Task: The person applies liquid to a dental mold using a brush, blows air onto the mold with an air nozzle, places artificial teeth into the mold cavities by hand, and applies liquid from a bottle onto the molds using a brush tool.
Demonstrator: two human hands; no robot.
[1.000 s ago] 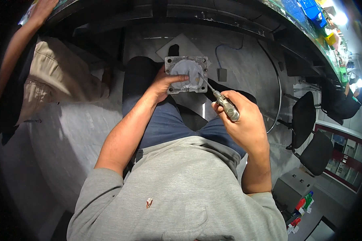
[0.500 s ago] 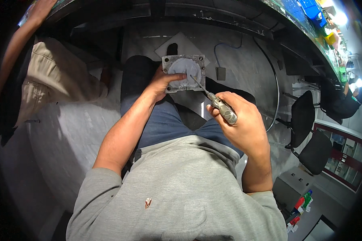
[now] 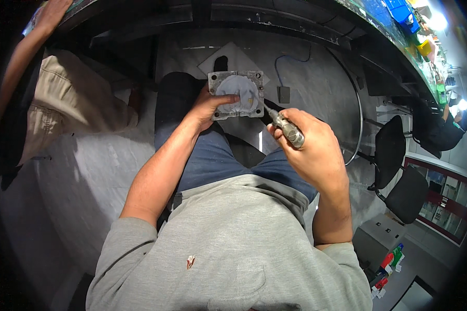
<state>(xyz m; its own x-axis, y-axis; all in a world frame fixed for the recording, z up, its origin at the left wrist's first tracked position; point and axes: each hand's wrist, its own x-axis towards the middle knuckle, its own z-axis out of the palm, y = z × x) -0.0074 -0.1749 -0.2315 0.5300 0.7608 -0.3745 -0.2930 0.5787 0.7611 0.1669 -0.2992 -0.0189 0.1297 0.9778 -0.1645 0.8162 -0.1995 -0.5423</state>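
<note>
Left hand (image 3: pixel 208 108) grips square grey metal plate (image 3: pixel 236 95) above knees; thumb lies across plate's round, pale, scuffed middle, other fingers hidden under left edge. Plate flat, dull, small holes at corners. Right hand (image 3: pixel 310 150) clenched around screwdriver (image 3: pixel 283 124): ribbed shiny metal handle in fist, thin tip touching plate's right edge. Blue jeans (image 3: pixel 218 160) below. Black chair (image 3: pixel 399 171) far right.

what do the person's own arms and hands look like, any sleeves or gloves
Both hands are bare, with no gloves: the left hand and the right hand. No watch, ring or band shows on either. The forearms are bare too. Grey sweatshirt sleeves are pushed up to about the elbows on both arms, loose and slightly bunched at their ends.
</note>
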